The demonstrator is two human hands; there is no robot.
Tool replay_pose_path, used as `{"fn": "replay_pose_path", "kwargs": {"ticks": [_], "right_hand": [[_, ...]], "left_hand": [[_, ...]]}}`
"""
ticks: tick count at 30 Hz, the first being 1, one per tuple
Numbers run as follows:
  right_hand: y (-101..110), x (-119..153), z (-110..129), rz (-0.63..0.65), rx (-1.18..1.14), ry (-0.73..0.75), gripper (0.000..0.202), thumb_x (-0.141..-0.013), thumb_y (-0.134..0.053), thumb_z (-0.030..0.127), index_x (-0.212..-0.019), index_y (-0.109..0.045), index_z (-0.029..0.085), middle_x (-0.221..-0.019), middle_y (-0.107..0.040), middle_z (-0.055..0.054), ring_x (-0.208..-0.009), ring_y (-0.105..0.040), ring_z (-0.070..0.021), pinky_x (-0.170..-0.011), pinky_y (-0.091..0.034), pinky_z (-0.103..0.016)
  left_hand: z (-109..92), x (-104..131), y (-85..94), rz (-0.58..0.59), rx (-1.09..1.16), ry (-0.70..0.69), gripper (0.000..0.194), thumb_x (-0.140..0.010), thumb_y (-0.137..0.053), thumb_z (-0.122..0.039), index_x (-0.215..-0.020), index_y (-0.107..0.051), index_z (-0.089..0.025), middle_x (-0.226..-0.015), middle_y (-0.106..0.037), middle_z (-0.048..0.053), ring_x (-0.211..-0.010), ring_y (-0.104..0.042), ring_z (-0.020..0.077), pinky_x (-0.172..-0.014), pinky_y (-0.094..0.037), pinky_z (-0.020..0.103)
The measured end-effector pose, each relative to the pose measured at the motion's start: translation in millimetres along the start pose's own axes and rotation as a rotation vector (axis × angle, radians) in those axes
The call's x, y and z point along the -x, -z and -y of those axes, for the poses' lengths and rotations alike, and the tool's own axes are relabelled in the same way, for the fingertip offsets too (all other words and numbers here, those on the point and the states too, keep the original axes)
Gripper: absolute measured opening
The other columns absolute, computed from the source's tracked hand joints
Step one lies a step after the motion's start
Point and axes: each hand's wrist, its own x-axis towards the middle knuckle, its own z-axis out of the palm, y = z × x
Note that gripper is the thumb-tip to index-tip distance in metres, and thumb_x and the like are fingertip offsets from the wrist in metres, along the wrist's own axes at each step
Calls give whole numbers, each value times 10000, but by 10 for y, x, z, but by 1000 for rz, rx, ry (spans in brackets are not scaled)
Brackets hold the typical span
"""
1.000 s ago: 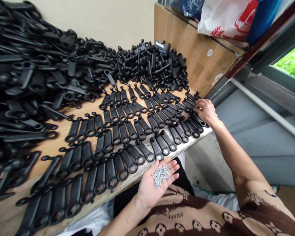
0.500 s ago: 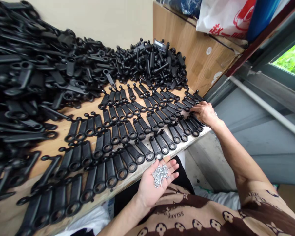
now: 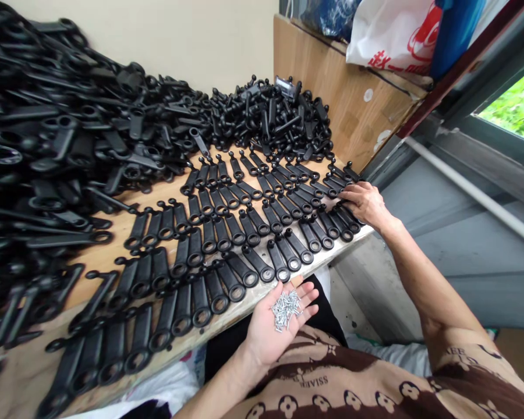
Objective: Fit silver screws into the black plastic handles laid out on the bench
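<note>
My left hand (image 3: 268,326) lies palm up near the table's front edge, fingers spread. In its palm rests a small heap of short silver metal pins or screws (image 3: 286,310). My right hand (image 3: 367,203) reaches to the right end of the rows, its fingers bent down and pinched together over the black levers there. Whatever its fingertips hold is hidden. Black plastic levers (image 3: 254,263), each with a ring at one end and a small ball-like knob at the other, lie in slanting rows, rings mostly toward me.
A large pile of loose black levers (image 3: 91,128) fills the left and back of the wooden table (image 3: 157,196). Behind it on the right stands a wood-grain box (image 3: 327,87) with a white plastic bag (image 3: 388,35) on top. A pale pipe (image 3: 475,192) runs along the right.
The view has shifted slightly, so the rows and pile appear a little further right. Both hands stay nearly where they were, the left one still bearing the small metal pieces.
</note>
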Motion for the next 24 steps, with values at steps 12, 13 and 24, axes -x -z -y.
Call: {"fn": "replay_pose_path", "kwargs": {"ticks": [12, 13, 24], "right_hand": [[14, -1, 97, 64, 96, 25, 255, -752, -452, 237, -918, -645, 244, -1011, -559, -54, -924, -381, -243, -742, -276, -352], [14, 4, 94, 60, 106, 16, 245, -751, -453, 239, -902, -646, 239, -995, -561, -59, -924, -380, -246, -739, -270, -354], [133, 41, 276, 59, -53, 111, 364, -715, -441, 161, -1039, -595, 221, -1053, -578, -41, -921, -422, -221, -788, -299, -339]], "left_hand": [[45, 106, 5, 30, -13, -43, 336, -820, -421, -304, -1066, -518, -96, -1047, -603, 134, -1053, -511, 277, -930, -340, 432], [50, 110, 3, 29, -15, -43, 337, -821, -420, -303, -1066, -517, -94, -1046, -603, 135, -1050, -513, 276, -929, -341, 430], [80, 115, 18, 28, -19, -35, 339, -816, -431, -308, -1057, -527, -89, -1042, -607, 141, -1061, -504, 284, -932, -339, 437]]}}
